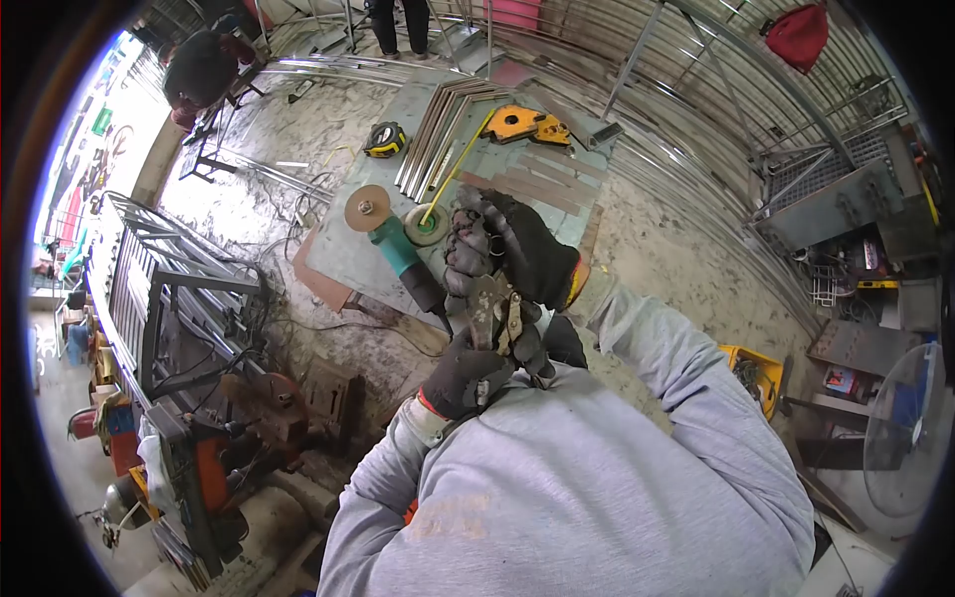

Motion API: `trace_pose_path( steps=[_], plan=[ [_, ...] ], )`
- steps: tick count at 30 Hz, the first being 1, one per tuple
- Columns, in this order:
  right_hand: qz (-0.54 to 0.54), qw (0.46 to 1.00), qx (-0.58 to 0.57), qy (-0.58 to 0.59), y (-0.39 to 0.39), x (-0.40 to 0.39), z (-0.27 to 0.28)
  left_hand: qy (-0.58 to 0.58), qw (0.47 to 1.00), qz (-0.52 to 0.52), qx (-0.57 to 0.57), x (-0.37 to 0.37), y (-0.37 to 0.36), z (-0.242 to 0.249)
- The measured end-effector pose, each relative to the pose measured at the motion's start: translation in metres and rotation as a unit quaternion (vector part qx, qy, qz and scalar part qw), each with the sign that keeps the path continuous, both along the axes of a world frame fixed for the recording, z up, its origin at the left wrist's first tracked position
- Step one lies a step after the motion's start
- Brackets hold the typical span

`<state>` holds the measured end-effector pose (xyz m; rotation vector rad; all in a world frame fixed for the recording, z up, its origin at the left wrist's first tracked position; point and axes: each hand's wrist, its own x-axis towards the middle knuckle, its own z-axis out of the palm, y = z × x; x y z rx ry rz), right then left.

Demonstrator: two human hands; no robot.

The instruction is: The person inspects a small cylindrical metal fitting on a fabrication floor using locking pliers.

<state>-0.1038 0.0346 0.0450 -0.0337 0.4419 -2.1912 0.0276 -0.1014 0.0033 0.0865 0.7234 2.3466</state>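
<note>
Both my hands wear dark work gloves and are close together in front of my chest. My left hand (463,380) is closed around the lower end of a worn, grey-brown object (487,310) with a pale, narrow strip along its side; its kind I cannot tell. Just above, my right hand (527,244) has its fingers curled at the top of that object, their grip partly hidden. Near my hands, a teal angle grinder (398,251) lies on the metal sheet (343,234), its brown disc (367,207) toward the far left.
On the sheet are a tape measure (385,139) with a yellow blade, bent metal bars (435,129), flat strips (532,184) and orange-yellow magnetic-looking holders (527,124). Metal frames (189,318) stand left. A fan (903,430) is at right. Another person (204,75) bends at far left; someone's legs (400,25) show behind.
</note>
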Motion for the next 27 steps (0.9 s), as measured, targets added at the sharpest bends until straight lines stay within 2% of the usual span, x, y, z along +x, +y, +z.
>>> trace_pose_path(
  steps=[2,3,5,9,11,13,15,16,18,19,21,23,26,27],
  plan=[
    [-0.05,0.994,0.095,0.023,0.0,-0.001,-0.007,-0.009,1.0,0.004,0.01,0.0,-0.002,-0.008],
    [-0.049,0.994,0.097,0.025,0.002,-0.004,-0.016,-0.007,1.0,0.005,0.012,-0.001,-0.002,-0.011],
    [-0.056,0.98,0.081,0.17,0.007,-0.009,-0.035,-0.004,0.999,0.016,0.034,-0.004,-0.003,-0.017],
    [-0.048,0.981,0.12,0.143,0.027,-0.02,-0.015,0.029,0.996,0.03,0.074,-0.015,-0.013,-0.019],
    [-0.055,0.948,0.209,0.233,0.045,-0.024,-0.029,0.013,0.997,0.022,0.068,-0.016,-0.019,-0.013],
    [-0.059,0.938,0.236,0.245,0.047,-0.023,-0.027,0.008,0.998,0.017,0.067,-0.018,-0.023,-0.009],
    [-0.054,0.878,0.319,0.352,0.049,-0.023,-0.033,-0.012,0.997,0.009,0.07,-0.018,-0.024,-0.008],
    [-0.053,0.877,0.32,0.354,0.05,-0.022,-0.034,-0.01,0.997,0.01,0.072,-0.017,-0.024,-0.007],
    [-0.074,0.94,0.236,0.236,0.05,-0.018,-0.036,-0.026,0.998,0.046,0.035,-0.017,-0.025,-0.003],
    [-0.075,0.938,0.239,0.238,0.048,-0.014,-0.038,-0.024,0.998,0.045,0.038,-0.017,-0.027,-0.005],
    [-0.182,0.949,0.195,0.17,0.043,-0.006,-0.047,0.012,0.999,0.047,-0.011,-0.018,-0.031,-0.011],
    [-0.199,0.953,0.168,0.153,0.045,-0.005,-0.07,0.011,0.999,0.048,-0.01,-0.016,-0.033,-0.013],
    [-0.212,0.957,0.168,0.106,0.048,0.006,-0.075,0.056,0.979,0.057,-0.186,-0.011,-0.038,-0.005],
    [-0.237,0.951,0.168,0.105,0.048,0.008,-0.081,0.053,0.979,0.055,-0.187,-0.006,-0.042,-0.01]
  ],
)
